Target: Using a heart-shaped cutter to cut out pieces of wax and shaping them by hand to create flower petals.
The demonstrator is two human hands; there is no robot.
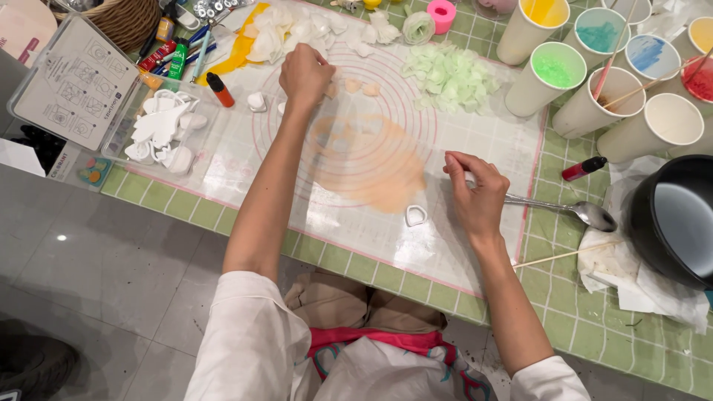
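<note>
Head view is taken from above a green tiled bench (594, 312) on which a translucent silicone mat (245, 148) with pink ringed markings is spread; the left hand (304, 73) is stretched to the upper middle of the frame, its fingers curled narrow and pressed down at the top of the rings, though what is held under them cannot be told; small peach pieces (360, 87) are seen just beside it, to its right; a flat peach sheet (371, 163) is spread over the mat's centre, between the two hands; the right hand (479, 194) is placed right of centre, its fingers closed around the handle of a metal spoon (587, 214), whose bowl is laid on the bench near a black pot (668, 223) at the right edge; a small white cutter (415, 215) is set on the mat just left of that hand, apart from it; pale green petals (449, 74) are heaped at the upper right of the mat, white petals (297, 30) at the upper middle; paper cups (587, 89) of coloured contents are grouped at the upper right; a clear tray of white cutters (163, 130) is seen at the upper left, with an orange dropper bottle (220, 90) lying near it.
</note>
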